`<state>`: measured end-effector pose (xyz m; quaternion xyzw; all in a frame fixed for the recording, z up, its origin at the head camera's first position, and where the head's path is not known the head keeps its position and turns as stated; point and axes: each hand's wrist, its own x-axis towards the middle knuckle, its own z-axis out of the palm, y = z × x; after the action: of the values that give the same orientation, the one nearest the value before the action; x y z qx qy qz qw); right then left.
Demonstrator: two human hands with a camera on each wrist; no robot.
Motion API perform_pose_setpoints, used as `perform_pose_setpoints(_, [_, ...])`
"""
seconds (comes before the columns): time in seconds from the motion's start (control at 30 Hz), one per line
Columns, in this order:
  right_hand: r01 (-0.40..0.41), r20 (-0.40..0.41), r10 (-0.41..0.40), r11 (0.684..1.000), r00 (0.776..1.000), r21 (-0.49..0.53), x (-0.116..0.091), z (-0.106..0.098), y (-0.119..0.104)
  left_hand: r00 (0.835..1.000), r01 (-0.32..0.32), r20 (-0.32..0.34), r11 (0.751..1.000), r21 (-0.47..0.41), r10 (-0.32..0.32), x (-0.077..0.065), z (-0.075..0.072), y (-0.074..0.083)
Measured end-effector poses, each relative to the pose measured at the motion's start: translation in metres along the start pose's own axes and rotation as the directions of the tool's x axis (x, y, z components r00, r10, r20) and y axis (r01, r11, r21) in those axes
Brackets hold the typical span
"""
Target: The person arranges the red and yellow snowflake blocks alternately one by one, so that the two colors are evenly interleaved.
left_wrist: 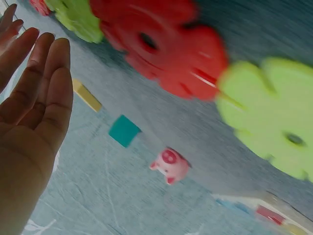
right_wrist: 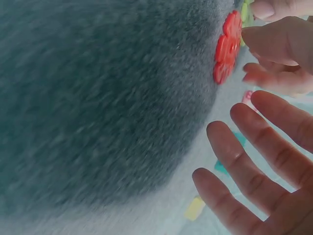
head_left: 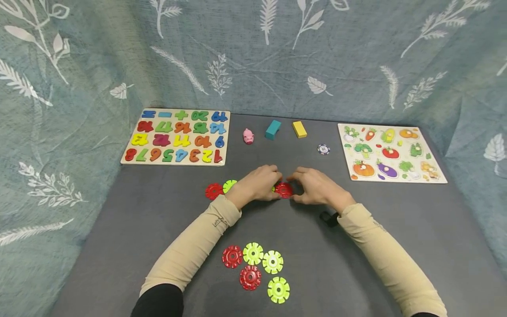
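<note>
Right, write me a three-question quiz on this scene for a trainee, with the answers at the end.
1. Multiple choice: in the head view, what colour is the disc showing between the left hand and the right hand? A) red B) green C) blue
2. Count: how many green discs lie in the bottom group in the head view?
3. True or false: in the head view, the pink pig is between the number board and the teal block.

Key: 1. A; 2. three; 3. true.
</note>
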<state>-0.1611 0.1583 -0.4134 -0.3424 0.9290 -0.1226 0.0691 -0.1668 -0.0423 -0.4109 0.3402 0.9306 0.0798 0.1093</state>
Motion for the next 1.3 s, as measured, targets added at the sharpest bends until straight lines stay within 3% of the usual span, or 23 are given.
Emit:
perform_pose_setpoints(0.57, [0.011, -0.052, -0.013, 0.999, 0.999, -0.046, -0.038, -0.003, -0.002, 0.999, 0.012, 0.047, 0.999, 0.046, -0.014, 0.012, 0.004, 0.012])
perform_pose_setpoints(1.0, [0.245, 0.007, -0.246, 0.964, 0.969, -0.103, -0.057, 0.009, -0.037, 0.998, 0.016, 0.052, 0.999, 0.044, -0.018, 0.012, 0.007, 0.013])
perform_pose_setpoints(1.3, [0.421, 0.102, -0.412, 0.902, 0.906, -0.098, -0.072, 0.021, -0.065, 0.998, -0.003, 0.063, 0.998, 0.068, -0.001, 0.016, 0.006, 0.016])
